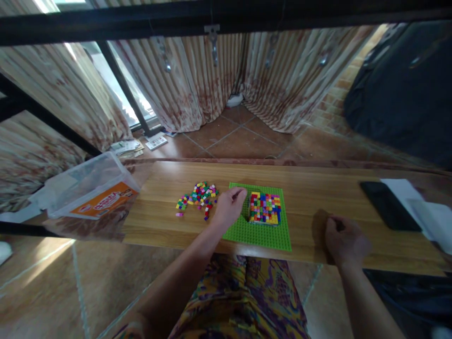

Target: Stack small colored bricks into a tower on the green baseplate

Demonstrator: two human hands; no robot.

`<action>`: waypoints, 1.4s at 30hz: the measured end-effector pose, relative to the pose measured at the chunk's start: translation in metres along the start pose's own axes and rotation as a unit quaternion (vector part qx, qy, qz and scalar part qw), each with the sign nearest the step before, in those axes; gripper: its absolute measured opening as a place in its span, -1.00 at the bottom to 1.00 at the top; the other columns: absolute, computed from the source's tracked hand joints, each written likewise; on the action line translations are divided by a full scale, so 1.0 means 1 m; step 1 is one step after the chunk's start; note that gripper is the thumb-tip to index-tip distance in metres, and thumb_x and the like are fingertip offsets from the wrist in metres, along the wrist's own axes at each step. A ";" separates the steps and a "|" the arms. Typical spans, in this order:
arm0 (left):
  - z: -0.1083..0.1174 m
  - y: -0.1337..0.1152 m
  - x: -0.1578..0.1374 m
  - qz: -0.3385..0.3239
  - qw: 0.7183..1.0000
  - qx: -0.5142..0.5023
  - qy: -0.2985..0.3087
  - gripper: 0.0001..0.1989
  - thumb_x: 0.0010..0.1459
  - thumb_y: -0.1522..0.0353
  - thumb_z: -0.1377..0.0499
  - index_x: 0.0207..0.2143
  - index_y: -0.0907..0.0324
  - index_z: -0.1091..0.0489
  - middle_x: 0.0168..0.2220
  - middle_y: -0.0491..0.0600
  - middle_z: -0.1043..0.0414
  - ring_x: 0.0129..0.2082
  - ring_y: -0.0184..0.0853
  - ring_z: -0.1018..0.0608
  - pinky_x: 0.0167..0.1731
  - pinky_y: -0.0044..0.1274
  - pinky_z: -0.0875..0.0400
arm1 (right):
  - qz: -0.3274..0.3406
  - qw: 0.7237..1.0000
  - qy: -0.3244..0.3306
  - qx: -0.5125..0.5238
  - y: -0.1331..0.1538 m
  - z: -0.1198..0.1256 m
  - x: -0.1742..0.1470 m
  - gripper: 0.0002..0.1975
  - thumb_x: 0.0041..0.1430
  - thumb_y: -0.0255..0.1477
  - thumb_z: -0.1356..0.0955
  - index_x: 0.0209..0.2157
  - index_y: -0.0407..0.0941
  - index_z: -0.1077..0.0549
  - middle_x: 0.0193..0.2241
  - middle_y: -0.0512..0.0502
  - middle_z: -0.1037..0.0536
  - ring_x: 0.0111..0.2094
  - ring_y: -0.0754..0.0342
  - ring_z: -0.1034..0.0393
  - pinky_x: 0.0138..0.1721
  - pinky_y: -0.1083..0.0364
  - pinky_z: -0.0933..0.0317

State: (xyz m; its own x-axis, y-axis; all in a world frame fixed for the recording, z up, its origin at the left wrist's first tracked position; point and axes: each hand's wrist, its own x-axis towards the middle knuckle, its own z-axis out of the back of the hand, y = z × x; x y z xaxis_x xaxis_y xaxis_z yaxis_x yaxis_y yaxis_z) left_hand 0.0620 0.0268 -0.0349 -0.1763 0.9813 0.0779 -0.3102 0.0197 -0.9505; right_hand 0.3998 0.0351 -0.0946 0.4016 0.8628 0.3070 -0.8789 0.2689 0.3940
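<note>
A green studded baseplate (261,238) lies on the wooden table in front of me. On its right part stands a block of multicoloured toy bricks (265,208), packed close together. My left hand (229,205) is over the plate's left edge, its fingers pinched together beside the brick block; whatever they hold is too small to make out. Left of that hand is a loose pile of small coloured bricks (201,194). My right hand (346,239) rests on the table to the right of the plate, curled into a loose fist, with no object visible in it.
A clear plastic box (93,186) with an orange label stands at the table's left end. A dark flat tablet-like object (390,205) and white papers (429,209) lie at the right. A dark bar (226,19) crosses above, with curtains (183,84) behind.
</note>
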 end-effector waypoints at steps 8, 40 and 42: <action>0.070 0.020 -0.018 -0.016 0.952 0.297 -0.075 -0.72 0.23 0.54 -0.10 -0.17 0.15 -0.58 -0.10 0.05 -0.60 -0.13 -0.26 -0.60 -0.04 -0.43 -0.50 | 0.017 1.000 -0.002 0.008 0.002 0.002 -0.002 -0.65 0.22 -0.27 -0.28 -0.19 -0.15 -0.63 -0.27 -0.22 -0.60 -0.35 -0.04 -0.35 -0.32 0.01 -0.09; 0.068 0.013 -0.008 0.004 0.880 0.476 -0.008 -0.81 0.33 0.43 -0.07 -0.15 0.17 -0.48 -0.12 0.11 -0.55 -0.10 -0.15 -0.57 -0.07 -0.38 -0.46 | 0.006 1.000 -0.004 0.002 0.006 0.004 -0.003 -0.65 0.23 -0.27 -0.28 -0.20 -0.17 -0.62 -0.28 -0.21 -0.59 -0.38 0.02 -0.30 -0.33 0.04 -0.04; 0.068 0.012 -0.009 0.003 0.882 0.472 0.000 -0.81 0.29 0.45 -0.11 -0.11 0.16 -0.49 -0.08 0.11 -0.55 -0.07 -0.14 -0.56 -0.02 -0.36 -0.47 | 0.003 1.000 -0.004 0.002 0.006 0.004 -0.002 -0.65 0.23 -0.27 -0.28 -0.20 -0.18 -0.62 -0.28 -0.22 -0.60 -0.38 0.03 -0.29 -0.34 0.05 -0.03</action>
State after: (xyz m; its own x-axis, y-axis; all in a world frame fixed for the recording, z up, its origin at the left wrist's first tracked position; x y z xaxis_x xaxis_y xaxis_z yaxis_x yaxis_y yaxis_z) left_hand -0.0036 0.0056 -0.0266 -0.1796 0.9809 0.0740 -0.9487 -0.1529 -0.2767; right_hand 0.3948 0.0328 -0.0897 0.3976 0.8612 0.3167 -0.8806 0.2611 0.3953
